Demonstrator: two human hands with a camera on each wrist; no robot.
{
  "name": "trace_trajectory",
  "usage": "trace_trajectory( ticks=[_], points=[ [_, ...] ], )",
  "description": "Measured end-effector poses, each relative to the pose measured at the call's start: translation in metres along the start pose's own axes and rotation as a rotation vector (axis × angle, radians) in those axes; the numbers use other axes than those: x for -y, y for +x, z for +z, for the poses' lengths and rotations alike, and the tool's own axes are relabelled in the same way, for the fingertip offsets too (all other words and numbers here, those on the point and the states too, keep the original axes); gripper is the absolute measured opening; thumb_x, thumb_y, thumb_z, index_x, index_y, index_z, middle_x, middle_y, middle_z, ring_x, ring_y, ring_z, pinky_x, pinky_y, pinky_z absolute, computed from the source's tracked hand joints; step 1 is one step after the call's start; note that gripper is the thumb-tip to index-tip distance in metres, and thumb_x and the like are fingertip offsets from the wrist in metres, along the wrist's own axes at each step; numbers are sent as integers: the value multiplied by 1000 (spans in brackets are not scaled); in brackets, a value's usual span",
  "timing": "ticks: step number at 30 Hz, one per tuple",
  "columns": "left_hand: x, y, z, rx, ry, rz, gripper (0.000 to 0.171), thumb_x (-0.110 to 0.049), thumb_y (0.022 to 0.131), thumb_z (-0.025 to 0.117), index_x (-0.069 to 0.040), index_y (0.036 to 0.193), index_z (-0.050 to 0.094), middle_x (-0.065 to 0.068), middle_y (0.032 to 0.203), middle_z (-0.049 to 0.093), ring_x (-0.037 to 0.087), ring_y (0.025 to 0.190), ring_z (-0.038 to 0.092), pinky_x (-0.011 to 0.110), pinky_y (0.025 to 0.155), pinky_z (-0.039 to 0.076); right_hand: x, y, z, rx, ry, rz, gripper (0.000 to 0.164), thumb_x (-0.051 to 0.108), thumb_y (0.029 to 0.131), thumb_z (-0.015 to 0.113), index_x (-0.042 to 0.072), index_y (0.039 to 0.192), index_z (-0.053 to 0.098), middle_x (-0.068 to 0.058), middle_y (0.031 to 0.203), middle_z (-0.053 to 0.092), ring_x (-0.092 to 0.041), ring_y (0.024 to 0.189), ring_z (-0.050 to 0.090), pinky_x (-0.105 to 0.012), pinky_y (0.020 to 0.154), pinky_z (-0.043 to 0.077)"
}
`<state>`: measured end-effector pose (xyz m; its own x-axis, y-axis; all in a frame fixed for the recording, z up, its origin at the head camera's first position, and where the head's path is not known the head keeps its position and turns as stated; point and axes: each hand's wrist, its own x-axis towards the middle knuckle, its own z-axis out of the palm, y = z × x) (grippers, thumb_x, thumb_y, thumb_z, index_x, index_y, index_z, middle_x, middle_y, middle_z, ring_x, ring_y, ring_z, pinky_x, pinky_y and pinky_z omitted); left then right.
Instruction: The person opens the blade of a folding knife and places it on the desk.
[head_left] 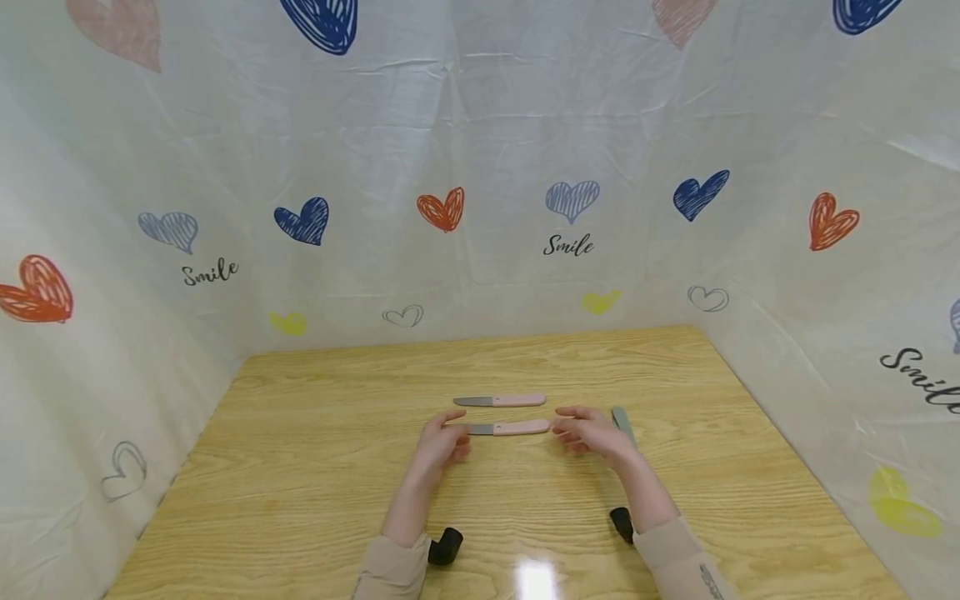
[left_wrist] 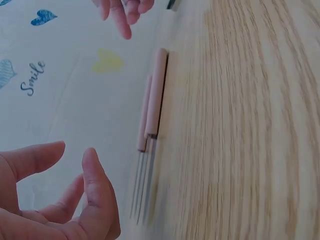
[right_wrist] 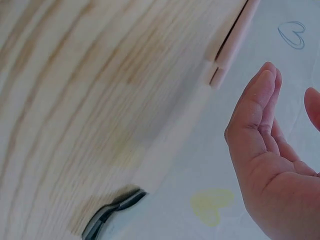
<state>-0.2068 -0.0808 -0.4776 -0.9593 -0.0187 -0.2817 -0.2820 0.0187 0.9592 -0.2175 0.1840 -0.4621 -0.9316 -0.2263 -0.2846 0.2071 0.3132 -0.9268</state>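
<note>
Two paring knives with pink handles and grey blades lie parallel on the table, the far knife [head_left: 519, 401] and the near knife [head_left: 522, 427], blades pointing left. My left hand [head_left: 441, 442] hovers at the blade end of the near knife, partly covering its tip in the head view. In the left wrist view the thumb and fingers of that left hand [left_wrist: 95, 200] are apart with nothing between them. By the handle ends is my right hand [head_left: 594, 433], loosely bent and holding nothing. Just right of it lies a slim grey-green object [head_left: 622, 421], partly hidden by the wrist; its kind is unclear.
The light wood table [head_left: 315, 467] is bordered at the back and sides by a white curtain [head_left: 495, 283] printed with hearts and "Smile". Black wrist mounts [head_left: 446, 547] sit by both sleeves. A bright reflection shows at the table's front.
</note>
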Motion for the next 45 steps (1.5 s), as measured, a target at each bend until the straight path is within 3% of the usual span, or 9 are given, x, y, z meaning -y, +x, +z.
trace_trajectory(
  ticks=[6,14,20,31,38,45],
  points=[
    [-6,3,19,46,16,48,44,-8,94,60,8,133,51,20,110,62,26,91,59,32,75,59,4,-7,-12,-16,17,-42,48,16,102,49,-10,142,40,-29,126,57,-35,108,61,-47,93,52],
    [-15,5,56,157,17,91,39,-3,94,57,10,130,51,22,108,60,38,98,62,41,82,58,7,-17,-38,-32,-25,-75,56,22,102,50,-8,146,34,-31,136,50,-41,118,55,-49,98,49],
    [-14,13,83,233,38,124,36,-4,94,58,7,127,54,24,109,62,38,99,63,40,82,58,5,-24,-58,-106,-40,-39,58,27,102,52,-8,145,36,-30,133,53,-38,115,57,-45,94,52],
    [-9,24,140,315,62,118,36,-4,91,62,9,124,58,22,103,65,35,92,66,35,75,60,-14,-28,-91,-135,-2,-20,57,16,103,48,-17,144,27,-39,137,43,-44,120,53,-37,94,54],
    [-5,29,170,295,68,110,31,-3,91,62,10,119,62,13,99,69,31,92,67,33,75,60,-19,-26,-101,-150,-35,60,56,18,103,48,-19,141,32,-38,137,43,-45,121,51,-42,96,52],
    [1,35,194,263,51,64,29,1,89,62,9,116,64,12,93,69,20,84,66,31,74,60,-29,-21,-107,-128,-55,110,54,15,102,48,-24,136,34,-39,131,48,-28,103,63,-34,88,56]
  ],
)
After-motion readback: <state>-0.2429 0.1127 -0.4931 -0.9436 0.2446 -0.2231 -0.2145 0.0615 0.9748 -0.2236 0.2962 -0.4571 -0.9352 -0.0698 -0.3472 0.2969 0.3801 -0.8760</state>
